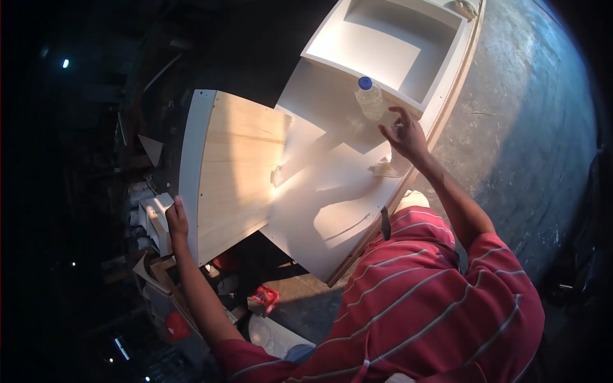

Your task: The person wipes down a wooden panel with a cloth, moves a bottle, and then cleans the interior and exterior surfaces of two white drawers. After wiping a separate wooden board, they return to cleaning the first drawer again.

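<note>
Right hand point(405, 135): open, thumb and fingers parted and bent, holding nothing visible; just short of clear plastic bottle with blue cap point(370, 101), upright on broad white board point(310, 220); contact not certain from here. Left hand point(177, 223): at outer white edge of pale plywood panel point(242, 172), fingers partly hidden; cannot tell if gripping or just resting.

Around right hand: open white rectangular box point(383, 48) just past bottle, bottle in the way on that side; ridged pale bundle point(393, 166) near, below wrist, on same board; long brown wooden edge point(440, 127) under forearm, grey concrete floor point(511, 127) beyond.

Around left hand: small white box point(156, 220) just beside, on outer side; panel on inner side, in the way between left hand and board; red printed packet point(263, 299) lower down, inward of forearm; round red object point(177, 325) outward of forearm.
</note>
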Motion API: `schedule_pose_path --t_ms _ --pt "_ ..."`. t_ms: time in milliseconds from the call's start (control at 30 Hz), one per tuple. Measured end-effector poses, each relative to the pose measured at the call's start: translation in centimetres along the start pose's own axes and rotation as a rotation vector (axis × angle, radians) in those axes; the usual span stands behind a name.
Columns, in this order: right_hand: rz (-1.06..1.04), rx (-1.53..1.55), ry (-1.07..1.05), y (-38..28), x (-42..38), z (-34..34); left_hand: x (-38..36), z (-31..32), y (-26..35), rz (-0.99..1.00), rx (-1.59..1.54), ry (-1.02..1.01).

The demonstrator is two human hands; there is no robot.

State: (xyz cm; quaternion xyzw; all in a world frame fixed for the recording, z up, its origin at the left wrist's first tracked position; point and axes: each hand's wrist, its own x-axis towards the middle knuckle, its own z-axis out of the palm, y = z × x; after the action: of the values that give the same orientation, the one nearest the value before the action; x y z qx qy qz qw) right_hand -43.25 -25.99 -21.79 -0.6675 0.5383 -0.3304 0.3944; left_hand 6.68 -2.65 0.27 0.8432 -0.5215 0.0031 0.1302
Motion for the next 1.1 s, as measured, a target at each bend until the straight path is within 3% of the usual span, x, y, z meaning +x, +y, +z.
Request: schedule_pose_path --t_ms 33,67,133,267,400,467,567,667,733,800,867,933,967,1033,1067,1100 --pt "0.078 -0.115 -0.117 -0.5 1.5 -0.8 0.1 0.2 -0.3 -0.003 -0.013 0.003" --pt "0.081 -0.119 -0.106 -0.6 3.0 -0.5 0.2 0.2 -0.6 0.007 -0.019 0.002" --pt "-0.035 -0.325 -0.162 -0.1 4.9 0.5 0.2 0.1 -0.5 -0.023 -0.044 -0.026" --pt "-0.033 -0.423 -0.309 0.9 6.0 0.8 0.0 0.0 -1.4 0.014 -0.008 -0.067" --pt "0.205 -0.538 -0.593 0.7 4.4 -1.5 -0.4 -0.2 0.5 -0.047 -0.156 -0.125" --pt "0.332 -0.423 -0.818 0.3 3.8 -3.1 -1.1 -0.9 4.1 -0.092 -0.288 -0.209" --pt "0.174 -0.388 -0.995 2.8 2.9 -3.3 -1.6 -0.8 6.6 -0.132 -0.283 -0.325" --pt "0.059 -0.187 -1.065 0.1 1.8 -4.2 -2.9 1.3 4.8 -0.14 -0.116 -0.355" --pt "0.127 0.069 -1.195 -1.4 1.2 -3.1 -4.0 2.5 5.8 0.021 -0.136 -0.149" --pt "0.301 0.456 -1.307 -1.0 -0.5 1.6 -4.2 1.7 7.4 -0.01 -0.029 -0.146" --pt "0.72 0.905 -1.422 -3.0 -2.4 6.2 -4.2 1.3 9.5 -0.073 -0.01 -0.064" --pt "0.824 1.049 -1.555 -2.7 -3.9 12.8 -4.6 0.7 10.9 -0.083 -0.012 -0.037" --pt "0.832 1.271 -1.768 -2.5 -4.6 16.4 -5.1 -0.1 12.1 -0.094 0.021 -0.024" --pt "1.005 1.225 -1.553 -9.7 -5.5 13.5 -6.6 -2.1 13.8 -0.074 0.105 -0.001" --pt "0.946 1.488 -1.714 -9.8 -5.6 15.2 -7.9 -3.3 15.0 -0.081 0.114 0.006" --pt "0.987 1.538 -1.598 -12.4 -5.7 13.8 -9.3 -4.5 16.6 -0.076 0.144 0.027"
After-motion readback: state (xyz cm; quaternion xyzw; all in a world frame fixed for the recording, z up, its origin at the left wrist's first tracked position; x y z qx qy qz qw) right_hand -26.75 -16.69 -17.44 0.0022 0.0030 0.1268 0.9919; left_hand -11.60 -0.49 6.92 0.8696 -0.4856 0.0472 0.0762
